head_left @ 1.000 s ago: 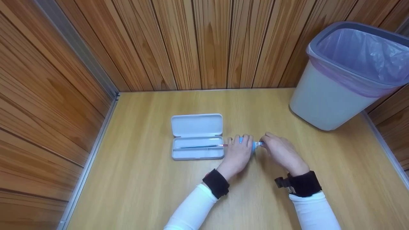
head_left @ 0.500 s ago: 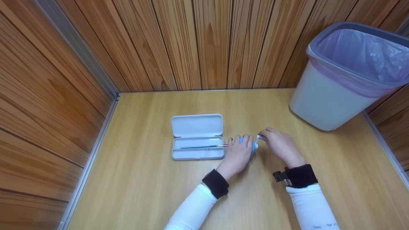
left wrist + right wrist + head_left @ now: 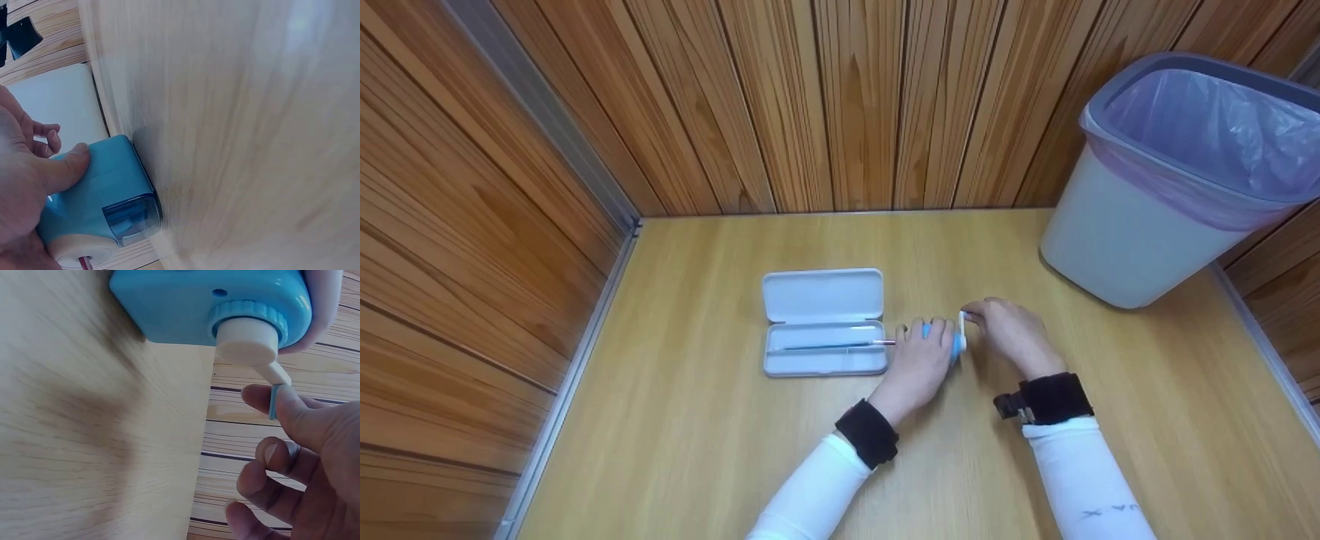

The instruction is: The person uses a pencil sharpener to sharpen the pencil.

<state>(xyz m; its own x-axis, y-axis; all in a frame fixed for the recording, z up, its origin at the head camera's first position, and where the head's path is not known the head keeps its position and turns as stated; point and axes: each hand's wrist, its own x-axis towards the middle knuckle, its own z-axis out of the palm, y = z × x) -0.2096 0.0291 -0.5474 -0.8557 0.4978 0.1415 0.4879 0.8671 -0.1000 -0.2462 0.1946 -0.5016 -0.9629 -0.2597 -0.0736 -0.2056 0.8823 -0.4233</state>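
Note:
My left hand [image 3: 919,364] grips a blue crank pencil sharpener [image 3: 107,185] on the table, its thumb on the casing in the left wrist view. A thin pencil [image 3: 85,262], reddish where it shows, enters the sharpener's white round front. In the head view the pencil runs leftward over the edge of an open pale pencil case [image 3: 823,294]. My right hand [image 3: 1012,334] pinches the small blue knob [image 3: 273,402] of the white crank arm [image 3: 274,373] between thumb and forefinger. The other right fingers are loosely curled. The point inside the sharpener is hidden.
A grey-rimmed bin [image 3: 1140,217] with a pinkish plastic liner stands at the back right of the wooden table [image 3: 697,450]. Wood-panelled walls [image 3: 859,105] border the table at the back and left.
My right hand has moved up and slightly left, carrying the crank knob round; the crank arm now stands up, away from me. My left hand and the sharpener stay put.

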